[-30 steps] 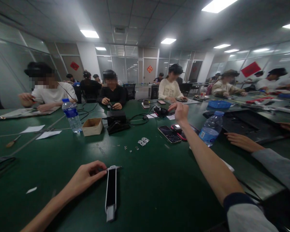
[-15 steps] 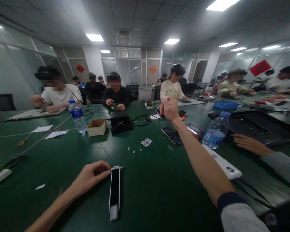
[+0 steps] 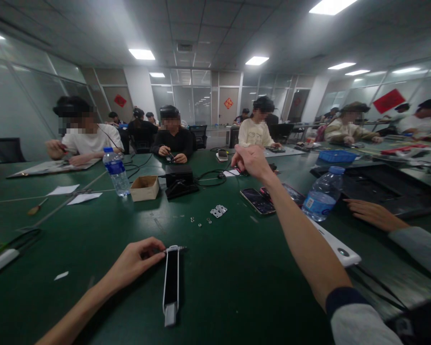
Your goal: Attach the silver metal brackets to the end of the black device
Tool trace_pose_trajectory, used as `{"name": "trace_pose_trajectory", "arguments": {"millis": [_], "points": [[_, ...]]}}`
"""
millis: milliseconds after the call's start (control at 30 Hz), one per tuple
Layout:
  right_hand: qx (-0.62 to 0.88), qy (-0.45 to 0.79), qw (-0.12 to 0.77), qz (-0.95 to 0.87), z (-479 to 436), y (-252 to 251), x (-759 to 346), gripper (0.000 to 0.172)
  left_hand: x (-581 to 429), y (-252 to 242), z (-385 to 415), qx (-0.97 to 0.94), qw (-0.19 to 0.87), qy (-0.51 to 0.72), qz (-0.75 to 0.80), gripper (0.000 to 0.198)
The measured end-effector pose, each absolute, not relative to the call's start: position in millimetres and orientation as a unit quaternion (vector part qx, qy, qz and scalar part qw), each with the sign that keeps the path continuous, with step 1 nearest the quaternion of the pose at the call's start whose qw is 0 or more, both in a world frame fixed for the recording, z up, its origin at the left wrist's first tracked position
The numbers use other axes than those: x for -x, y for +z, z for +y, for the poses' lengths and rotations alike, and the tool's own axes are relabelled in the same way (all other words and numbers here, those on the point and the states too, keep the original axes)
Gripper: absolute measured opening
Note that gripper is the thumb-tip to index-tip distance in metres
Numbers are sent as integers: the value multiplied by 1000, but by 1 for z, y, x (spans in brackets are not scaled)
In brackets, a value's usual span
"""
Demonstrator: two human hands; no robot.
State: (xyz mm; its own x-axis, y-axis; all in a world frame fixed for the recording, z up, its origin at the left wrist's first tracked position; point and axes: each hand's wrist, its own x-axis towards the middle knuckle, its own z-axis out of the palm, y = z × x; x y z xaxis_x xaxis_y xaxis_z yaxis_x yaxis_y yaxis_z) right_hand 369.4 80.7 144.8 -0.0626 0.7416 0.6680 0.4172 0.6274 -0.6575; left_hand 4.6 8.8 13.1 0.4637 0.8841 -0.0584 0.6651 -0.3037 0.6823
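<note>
On the green table [image 3: 215,287] lies a long device with a black face and white frame [image 3: 171,278]. My left hand [image 3: 141,258] is closed at its top end, pinching a thin metal rod [image 3: 180,248] that crosses there. My right hand [image 3: 250,162] is raised far forward over the table, its fingers curled together; a dark and red item shows by the fingertips, too small to name. Silver perforated plates [image 3: 219,211] lie mid-table, with several small nuts [image 3: 200,224] just in front of them.
A small cardboard box [image 3: 145,188], a water bottle [image 3: 116,172] and a black device stand at the back left. Phones [image 3: 257,200], another bottle [image 3: 322,194] and a white power bank [image 3: 339,247] lie right. A co-worker's hand [image 3: 375,214] rests near a black panel.
My right hand has shifted slightly left, and its forearm with it. My left hand has stayed at the end of the device.
</note>
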Motion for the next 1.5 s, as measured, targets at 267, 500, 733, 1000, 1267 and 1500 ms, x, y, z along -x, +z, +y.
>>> {"name": "trace_pose_trajectory", "arguments": {"millis": [267, 500, 733, 1000, 1267, 1500], "points": [[353, 158, 553, -738, 55, 174, -367, 62, -9, 17, 9, -773, 349, 172, 501, 46], [330, 127, 536, -767, 32, 187, -363, 58, -12, 21, 7, -770, 350, 182, 502, 42], [379, 139, 192, -895, 54, 143, -315, 22, -10, 17, 6, -788, 319, 196, 488, 35], [436, 95, 1, -895, 93, 60, -257, 27, -10, 13, 2, -799, 284, 213, 486, 27], [437, 100, -55, -892, 99, 41, -252, 23, -9, 9, -1, -794, 305, 236, 469, 20], [465, 116, -71, -875, 107, 34, -248, 17, -11, 10, 0, -785, 314, 235, 479, 20]]}}
